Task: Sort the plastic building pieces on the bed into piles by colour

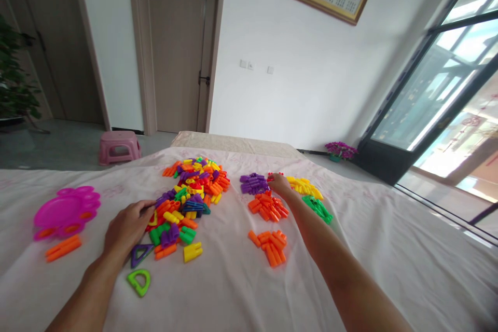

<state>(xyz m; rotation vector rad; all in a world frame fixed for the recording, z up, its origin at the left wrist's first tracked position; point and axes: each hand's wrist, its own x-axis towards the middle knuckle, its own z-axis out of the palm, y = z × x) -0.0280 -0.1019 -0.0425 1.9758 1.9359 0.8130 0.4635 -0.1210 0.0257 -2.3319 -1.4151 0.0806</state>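
My left hand [127, 225] rests at the left edge of a mixed pile of plastic building pieces [194, 181], its fingers loosely bent, thumb and forefinger apart. Nothing is visibly held in it. Just below it lie a purple triangle piece [140, 255] and a green D-shaped piece [139, 282]. My right hand [279, 184] reaches far out over small red pieces [270, 174], fingers pointing down and drawn together; whatever they hold is hidden. Around it are groups of purple pieces [253, 183], orange pieces [268, 206], yellow pieces [305, 187] and green pieces [318, 209].
Another orange group [272, 246] lies nearer me. On the left are a pink paw-shaped plate [62, 210] and an orange piece [63, 248]. A pale cloth [218, 295] covers the table. Beyond stand a pink stool [120, 146] and purple flowers [340, 150].
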